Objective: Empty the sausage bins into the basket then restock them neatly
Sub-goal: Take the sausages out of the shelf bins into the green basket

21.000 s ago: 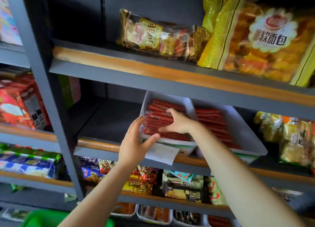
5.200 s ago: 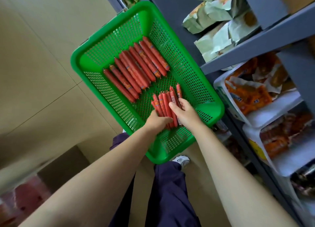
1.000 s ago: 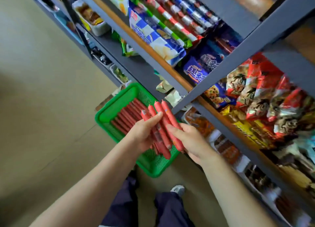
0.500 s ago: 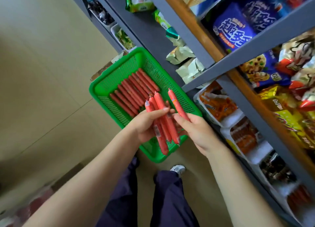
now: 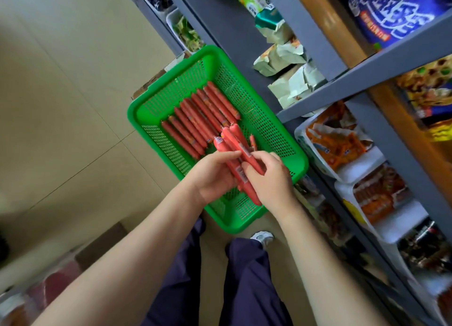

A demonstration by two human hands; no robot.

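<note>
A green plastic basket (image 5: 276,135) stands on the floor beside the shelving. Inside it lies a neat row of several long red sausages (image 5: 195,120). Above the basket's near half, both hands hold a bundle of shorter red sausages (image 5: 232,142). My left hand (image 5: 212,176) grips the bundle from the left side. My right hand (image 5: 269,181) pinches it from the right, thumb and fingers curled on the sticks. The sausage bins on the shelf are out of view.
Grey metal shelving (image 5: 362,66) runs along the right, packed with snack bags. White trays (image 5: 362,169) of orange and red packets sit on its low shelf. My legs and one shoe (image 5: 263,237) are below the basket. Beige tiled floor (image 5: 73,105) spreads to the left.
The camera has tilted further down toward the basket. My right hand has closed in on the bundle, pressing the loose sausage against the others; the fanned sticks are now gathered together.
</note>
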